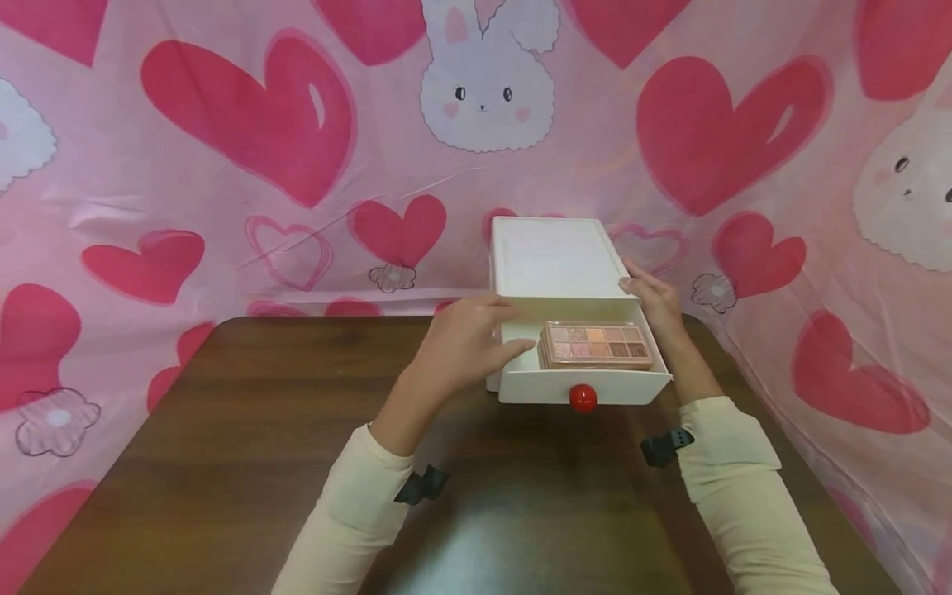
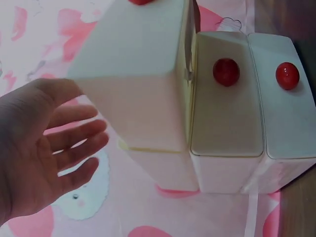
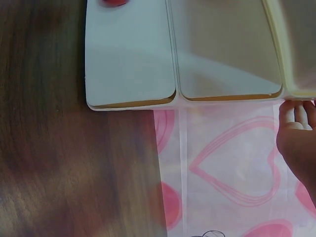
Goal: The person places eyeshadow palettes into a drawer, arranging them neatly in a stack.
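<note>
White drawer box [image 1: 554, 256] (red knob [image 1: 583, 397]), brown table [image 1: 245, 446], pink heart-patterned cloth [image 1: 245, 124].

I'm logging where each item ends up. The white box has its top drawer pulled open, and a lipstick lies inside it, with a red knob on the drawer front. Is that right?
Not quite. What lies in the open top drawer of the white box is an eyeshadow palette with rows of tan and brown pans, not a lipstick. The head view shows it. The rest holds: the drawer is pulled open and has a red knob on its front.

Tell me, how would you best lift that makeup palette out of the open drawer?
Probably from above, pinching the palette's long edges: it lies flat in the open drawer, whose walls block the sides, while the top is uncovered.
</note>
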Demonstrator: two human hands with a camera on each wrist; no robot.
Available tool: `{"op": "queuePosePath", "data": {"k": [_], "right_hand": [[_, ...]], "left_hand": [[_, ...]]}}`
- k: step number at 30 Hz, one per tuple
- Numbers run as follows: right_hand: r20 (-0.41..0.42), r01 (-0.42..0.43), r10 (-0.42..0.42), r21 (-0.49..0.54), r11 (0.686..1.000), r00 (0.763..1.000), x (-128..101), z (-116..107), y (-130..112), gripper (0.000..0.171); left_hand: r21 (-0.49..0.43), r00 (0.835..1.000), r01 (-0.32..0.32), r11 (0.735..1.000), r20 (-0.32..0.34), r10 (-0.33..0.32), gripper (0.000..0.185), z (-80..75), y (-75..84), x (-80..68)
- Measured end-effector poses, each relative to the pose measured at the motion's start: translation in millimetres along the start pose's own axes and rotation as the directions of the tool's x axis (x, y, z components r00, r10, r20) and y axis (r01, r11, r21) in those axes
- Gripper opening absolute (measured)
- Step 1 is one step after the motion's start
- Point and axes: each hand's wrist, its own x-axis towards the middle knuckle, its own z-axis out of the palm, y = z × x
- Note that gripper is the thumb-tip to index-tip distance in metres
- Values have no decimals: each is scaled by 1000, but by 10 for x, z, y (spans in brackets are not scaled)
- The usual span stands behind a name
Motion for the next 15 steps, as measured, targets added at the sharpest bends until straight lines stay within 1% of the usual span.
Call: {"op": "queuePosePath", "data": {"k": [1,2,3,5,6,7,8,9,10,12,13,14,15], "right_hand": [[3,2,-2,6,1000,1000,0,1,-1,56],[5,1,-1,13,1000,1000,0,1,-1,56],[8,0,0,20,1000,1000,-1,2,-2,56],[10,-5,5,19,1000,1000,-2,2,-3,56],[9,-6,6,12,1000,1000,-3,2,-5,56],[6,-10,10,9,1000,1000,-6,4,-9,56],[5,-15,15,6,1000,1000,-9,6,-14,56],[4,-16,16,1,1000,1000,-13,8,-19,56],[5,-17,17,-4,1000,1000,-15,10,-23,57],[3,-20,20,-9,1000,1000,-17,13,-28,57],[4,-18,18,-11,1000,1000,-18,13,-29,57],[2,-18,18,-8,1000,1000,-17,13,-27,57],[-1,-19,19,-5,1000,1000,-15,11,-23,57]], "left_hand": [[21,998,-9,1000,-64,10,45,1,-3,-64],[37,991,-22,999,-132,26,43,6,-3,-128],[47,979,-37,998,-197,46,40,15,1,-191],[57,946,-85,995,-307,99,35,45,29,-313],[47,931,-113,992,-345,122,32,67,53,-368],[32,919,-139,990,-369,141,30,91,86,-420],[2,912,-163,987,-381,152,27,113,128,-469],[-40,913,-180,983,-379,152,25,139,174,-512],[-95,922,-188,978,-361,143,22,167,224,-550],[-233,951,-174,957,-293,101,16,228,317,-606],[-313,968,-143,939,-243,67,14,260,359,-627],[-397,983,-97,913,-180,27,13,294,395,-642],[-475,994,-42,879,-111,-13,13,333,422,-653]]}}
